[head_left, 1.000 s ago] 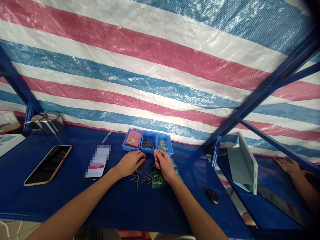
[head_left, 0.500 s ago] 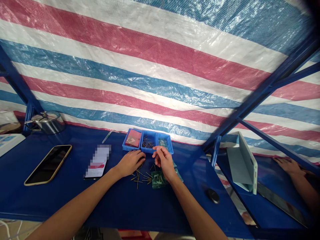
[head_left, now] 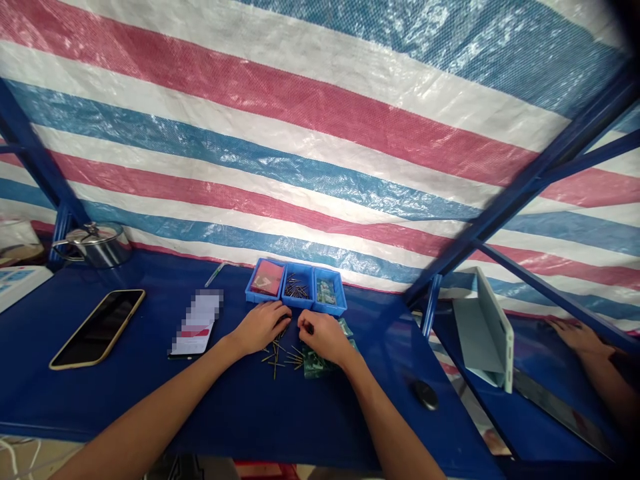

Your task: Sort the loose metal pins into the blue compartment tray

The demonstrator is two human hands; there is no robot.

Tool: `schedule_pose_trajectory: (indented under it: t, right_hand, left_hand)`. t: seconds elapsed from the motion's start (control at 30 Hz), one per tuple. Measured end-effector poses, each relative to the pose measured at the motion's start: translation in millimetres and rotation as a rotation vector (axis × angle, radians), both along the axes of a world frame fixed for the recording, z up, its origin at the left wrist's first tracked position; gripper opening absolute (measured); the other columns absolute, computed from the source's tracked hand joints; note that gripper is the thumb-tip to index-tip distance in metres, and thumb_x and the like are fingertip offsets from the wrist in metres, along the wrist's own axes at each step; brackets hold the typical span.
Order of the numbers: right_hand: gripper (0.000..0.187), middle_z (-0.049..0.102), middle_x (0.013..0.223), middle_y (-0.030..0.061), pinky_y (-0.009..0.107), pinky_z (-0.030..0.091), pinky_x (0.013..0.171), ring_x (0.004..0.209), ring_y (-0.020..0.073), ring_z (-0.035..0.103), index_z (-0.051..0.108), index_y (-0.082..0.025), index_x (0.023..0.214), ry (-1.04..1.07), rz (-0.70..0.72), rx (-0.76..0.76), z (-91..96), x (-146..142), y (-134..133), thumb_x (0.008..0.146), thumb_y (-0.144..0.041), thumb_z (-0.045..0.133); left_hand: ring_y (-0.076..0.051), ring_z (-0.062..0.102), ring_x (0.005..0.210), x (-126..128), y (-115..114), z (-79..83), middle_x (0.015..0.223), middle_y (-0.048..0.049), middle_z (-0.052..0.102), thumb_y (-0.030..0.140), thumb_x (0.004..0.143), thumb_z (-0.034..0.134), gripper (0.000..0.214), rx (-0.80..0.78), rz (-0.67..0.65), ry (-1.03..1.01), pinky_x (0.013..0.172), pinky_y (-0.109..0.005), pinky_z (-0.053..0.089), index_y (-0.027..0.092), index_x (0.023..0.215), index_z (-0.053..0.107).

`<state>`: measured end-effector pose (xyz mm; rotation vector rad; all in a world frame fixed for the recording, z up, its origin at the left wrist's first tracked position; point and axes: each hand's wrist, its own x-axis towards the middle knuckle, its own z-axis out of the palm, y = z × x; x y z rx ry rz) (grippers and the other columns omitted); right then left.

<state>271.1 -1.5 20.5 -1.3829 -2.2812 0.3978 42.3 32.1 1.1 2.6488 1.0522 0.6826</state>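
Observation:
My left hand [head_left: 263, 325] rests on the blue table just in front of the bins, its fingers bent and closed together. Whatever lies under those fingers is hidden. My right hand [head_left: 324, 335] is curled in a pinch a short way to the right; its fingertips hide anything they hold. Thin metal rods [head_left: 275, 357], resembling small drill bits, lie loose beside my left hand. A second group of rods [head_left: 295, 359] is spread by the green plastic bags [head_left: 315, 368], which lie partly under my right hand.
Behind my hands stand three joined blue bins: one with a pink packet [head_left: 267, 277], one with dark rods [head_left: 297, 288], one with small bags [head_left: 326, 291]. Phones [head_left: 97, 329] [head_left: 196, 327], a pen [head_left: 215, 275] and a metal pot [head_left: 97, 245] are left; a black mouse [head_left: 425, 395] is right.
My right hand has moved down and toward me from the right bin's front edge, and its fingers have curled in. My left hand has stayed in place.

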Motion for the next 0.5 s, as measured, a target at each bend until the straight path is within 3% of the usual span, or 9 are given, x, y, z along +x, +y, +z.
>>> schedule_pose_trajectory:
  t: [0.23,0.5]
  right_hand:
    - [0.022,0.064,0.094,-0.0025,0.024,0.034,0.067,0.070,0.0128,0.055,0.065,-0.025,0.098,-0.032,0.057,0.014,-0.4,-2.1,-1.6,0.084,-0.009,0.064]
    - [0.006,0.061,0.097,-0.0012,0.025,0.038,0.069,0.078,0.0148,0.059,0.059,-0.025,0.098,-0.070,0.063,0.070,-5.2,1.2,-0.9,0.101,-0.020,0.060]
  left_hand:
    - [-0.022,0.064,0.095,-0.5,-0.8,1.0,0.105,-0.0046,0.068,0.030,0.109,0.047,0.021,-0.009,-0.003,-0.005,0.085,-0.034,0.047,0.023,0.112,0.066]
    - [-0.023,0.065,0.097,0.5,-2.6,5.4,0.106,-0.0043,0.068,0.030,0.110,0.047,0.020,-0.024,0.001,-0.002,0.087,-0.035,0.047,0.023,0.114,0.066]
